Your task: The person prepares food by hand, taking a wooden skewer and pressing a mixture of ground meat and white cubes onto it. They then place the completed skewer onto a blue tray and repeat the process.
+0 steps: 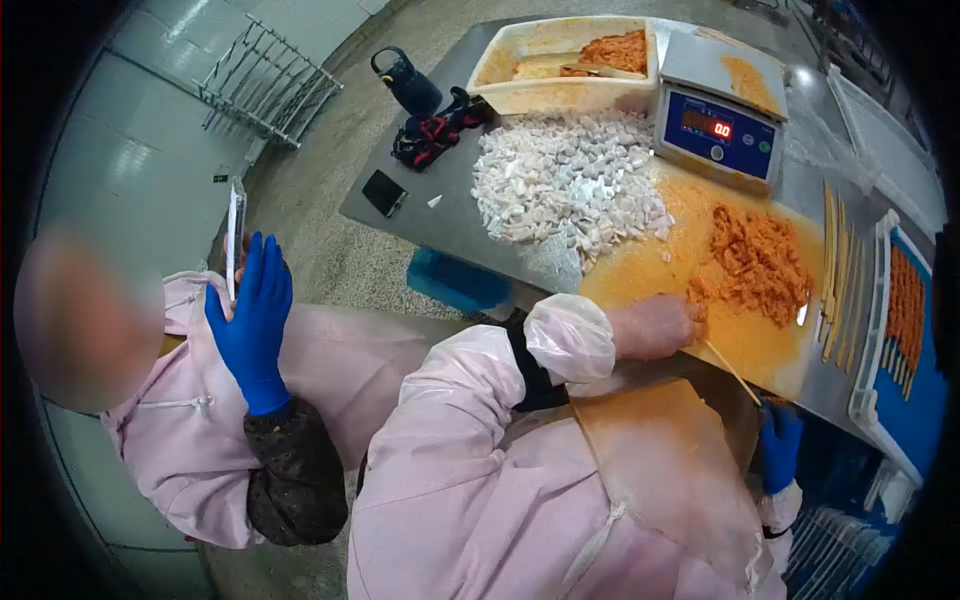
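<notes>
My left hand (655,328) is closed at the near edge of a pile of orange marinated meat (758,265), its fingertips around some of the meat. The upper end of a thin wooden skewer (732,370) reaches up to these fingers. My right hand (780,445), in a blue glove, grips the skewer's lower end beyond the board's near edge; part of its fingers is hidden. Beneath the meat lies an orange-stained cutting board (640,280). A heap of pale, whitish cut pieces (570,180) rests to the left of the meat.
Bare skewers (838,280) lie right of the board, beside a blue tray (915,290) with loaded skewers (904,310). Behind stand a scale (720,125) reading 0.0 and a white tub (560,95). On the left, a person in blue gloves (255,330) holds a phone-like device (235,235).
</notes>
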The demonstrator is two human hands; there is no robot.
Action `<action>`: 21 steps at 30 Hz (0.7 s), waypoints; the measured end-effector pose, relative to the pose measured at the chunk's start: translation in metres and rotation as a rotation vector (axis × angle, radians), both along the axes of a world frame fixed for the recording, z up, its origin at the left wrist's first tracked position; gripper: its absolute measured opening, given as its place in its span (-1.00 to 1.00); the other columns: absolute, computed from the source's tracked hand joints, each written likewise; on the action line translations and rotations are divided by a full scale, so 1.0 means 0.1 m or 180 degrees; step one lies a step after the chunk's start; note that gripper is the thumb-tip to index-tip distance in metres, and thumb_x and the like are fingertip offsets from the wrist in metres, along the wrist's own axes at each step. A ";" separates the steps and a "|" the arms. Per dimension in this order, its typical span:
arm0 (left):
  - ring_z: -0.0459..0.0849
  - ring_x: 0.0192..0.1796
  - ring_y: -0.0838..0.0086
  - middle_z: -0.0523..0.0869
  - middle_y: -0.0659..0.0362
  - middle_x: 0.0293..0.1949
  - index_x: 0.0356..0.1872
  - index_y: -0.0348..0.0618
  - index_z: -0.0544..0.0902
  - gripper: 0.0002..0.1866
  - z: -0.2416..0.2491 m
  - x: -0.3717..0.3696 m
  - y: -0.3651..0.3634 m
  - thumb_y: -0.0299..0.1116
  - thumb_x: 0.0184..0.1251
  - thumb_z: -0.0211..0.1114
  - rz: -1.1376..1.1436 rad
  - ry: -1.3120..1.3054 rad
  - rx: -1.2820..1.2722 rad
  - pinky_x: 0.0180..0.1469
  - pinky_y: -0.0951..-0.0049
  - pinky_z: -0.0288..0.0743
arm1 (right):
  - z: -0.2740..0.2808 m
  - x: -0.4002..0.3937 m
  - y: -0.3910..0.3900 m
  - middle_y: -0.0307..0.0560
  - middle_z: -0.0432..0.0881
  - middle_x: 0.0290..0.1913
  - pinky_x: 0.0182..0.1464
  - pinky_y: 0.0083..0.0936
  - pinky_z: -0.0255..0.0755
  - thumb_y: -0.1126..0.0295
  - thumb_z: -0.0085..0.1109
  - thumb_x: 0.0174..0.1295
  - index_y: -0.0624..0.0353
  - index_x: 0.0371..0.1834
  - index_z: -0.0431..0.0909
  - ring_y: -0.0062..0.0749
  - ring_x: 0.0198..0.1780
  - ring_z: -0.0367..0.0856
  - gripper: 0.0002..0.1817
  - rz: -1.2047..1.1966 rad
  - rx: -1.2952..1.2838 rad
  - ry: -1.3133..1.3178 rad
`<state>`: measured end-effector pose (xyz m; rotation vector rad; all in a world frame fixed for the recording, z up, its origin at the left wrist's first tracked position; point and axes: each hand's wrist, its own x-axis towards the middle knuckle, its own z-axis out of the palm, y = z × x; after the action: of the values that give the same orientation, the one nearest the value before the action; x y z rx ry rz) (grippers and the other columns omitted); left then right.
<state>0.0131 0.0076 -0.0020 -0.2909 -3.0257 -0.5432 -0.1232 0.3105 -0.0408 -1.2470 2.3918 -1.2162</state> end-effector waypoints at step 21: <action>0.61 -0.11 0.05 0.61 -0.01 -0.14 -0.18 -0.16 0.60 -0.78 0.08 -0.01 -0.02 -0.37 0.14 0.20 -0.0211 -0.0363 0.0159 -0.09 0.12 0.50 | 0.25 0.08 0.10 -0.20 0.58 -0.41 -0.40 -0.63 0.34 0.48 0.06 0.26 0.29 -0.07 0.61 -0.63 -0.44 0.46 -0.77 -0.0097 0.0426 -0.1346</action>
<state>0.0120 0.0052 0.0058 -0.3713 -3.1155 -0.6613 -0.1155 0.3202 -0.0158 -0.8188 2.1442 -1.1672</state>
